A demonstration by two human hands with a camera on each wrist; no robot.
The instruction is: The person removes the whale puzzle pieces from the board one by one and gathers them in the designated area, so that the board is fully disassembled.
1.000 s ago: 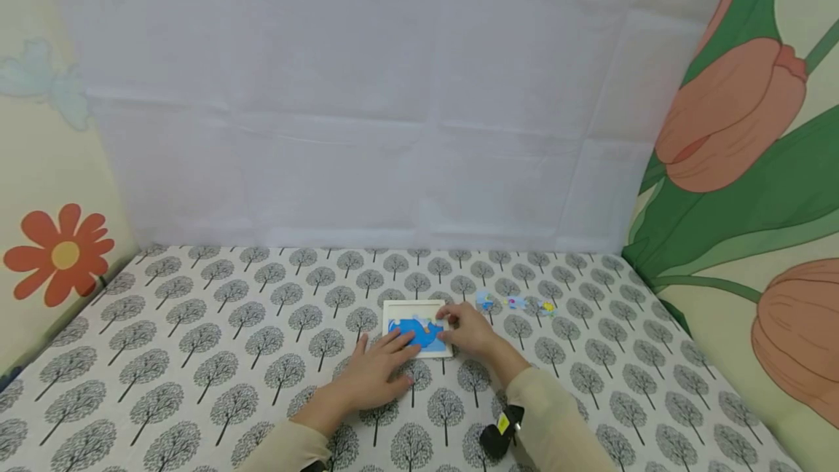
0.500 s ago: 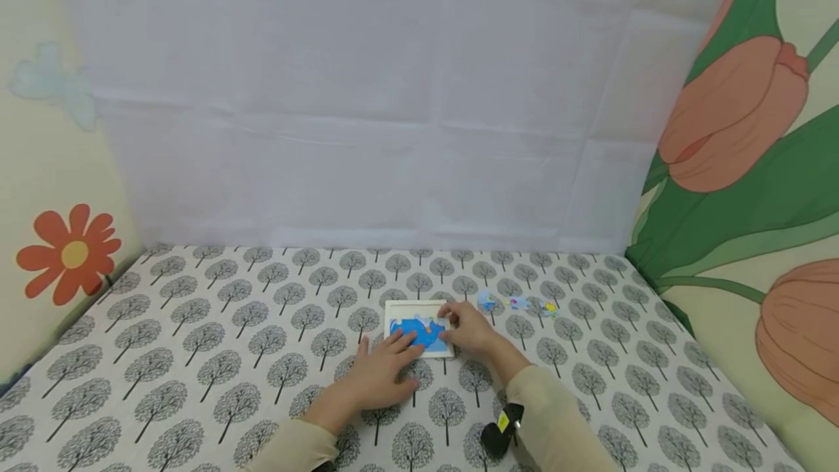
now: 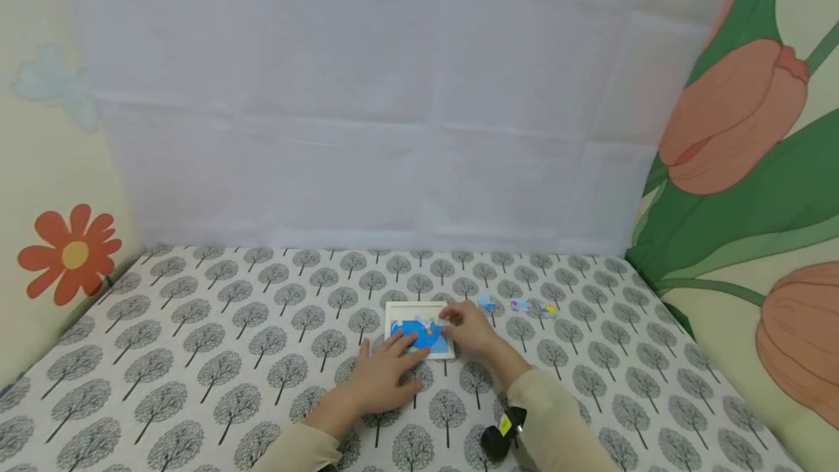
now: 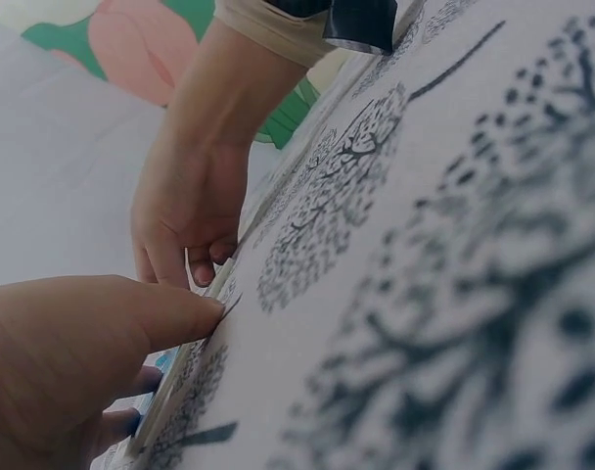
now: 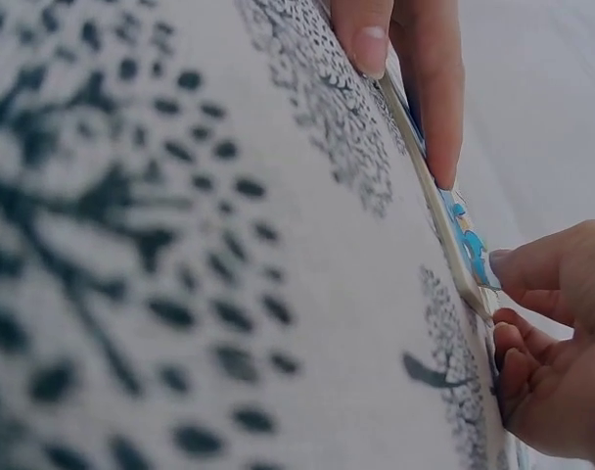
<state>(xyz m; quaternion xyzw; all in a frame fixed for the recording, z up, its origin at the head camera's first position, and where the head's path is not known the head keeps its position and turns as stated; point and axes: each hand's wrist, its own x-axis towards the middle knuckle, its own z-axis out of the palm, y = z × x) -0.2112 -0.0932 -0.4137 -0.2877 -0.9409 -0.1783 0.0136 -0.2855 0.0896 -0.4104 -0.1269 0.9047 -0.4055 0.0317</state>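
Note:
A small white-framed jigsaw puzzle (image 3: pixel 401 309) lies on the table, with a blue whale-like picture inside. My left hand (image 3: pixel 379 377) rests its outstretched fingertips on the lower left of the picture, thumb spread off to the right. At the frame's right side, my right hand (image 3: pixel 473 330) pinches a puzzle piece (image 5: pixel 480 266) with thumb and bent fingers, close to the frame's corner; most of that piece is hidden. In the left wrist view, the right hand (image 4: pixel 195 211) reaches down beyond the left thumb.
Loose puzzle pieces lie in a row right of the frame: a blue one (image 3: pixel 486 302), a blue-and-pink one (image 3: pixel 518 304) and a yellow one (image 3: pixel 549 309). The tablecloth (image 3: pixel 229 355) has a tree print. A white sheet (image 3: pixel 341 130) hangs behind.
My right thumb has shifted slightly up and left over the picture's right part. The blue shape there sits a little differently. My left hand stays nearly where it was.

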